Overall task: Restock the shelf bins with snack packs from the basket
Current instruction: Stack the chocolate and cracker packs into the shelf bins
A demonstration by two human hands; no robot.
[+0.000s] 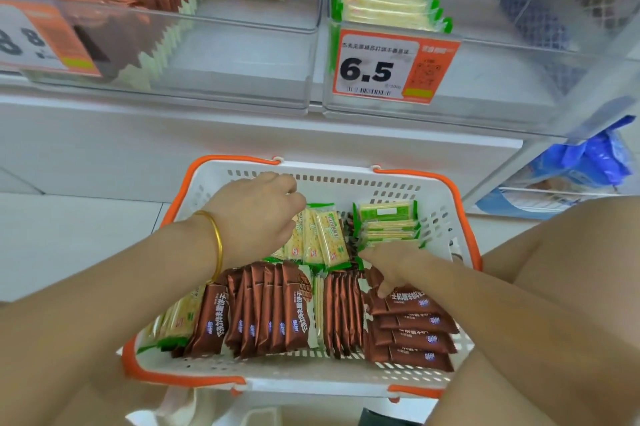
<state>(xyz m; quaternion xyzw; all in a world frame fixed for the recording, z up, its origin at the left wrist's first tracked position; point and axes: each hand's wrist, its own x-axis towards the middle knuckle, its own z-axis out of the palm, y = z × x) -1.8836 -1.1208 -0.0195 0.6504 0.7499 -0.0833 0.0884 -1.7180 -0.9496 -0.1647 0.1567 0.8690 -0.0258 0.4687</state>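
Basket (pixel 346 180) sits lower mid-frame, brown choc packs (pixel 277 308) at the front & green cracker packs (pixel 325 235) toward the back. Left hand (pixel 252 214) curls down over the green cracker packs, grabbing a few. Right hand (pixel 394 263) is stuck in btwn packs, tbh can't tell if it's gripping. Shelf bins (pixel 242 55) up top, part-filled.

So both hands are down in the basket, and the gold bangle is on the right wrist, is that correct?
Not quite: the head view shows the gold bangle on the left wrist. Both the left hand and right hand are in the basket.
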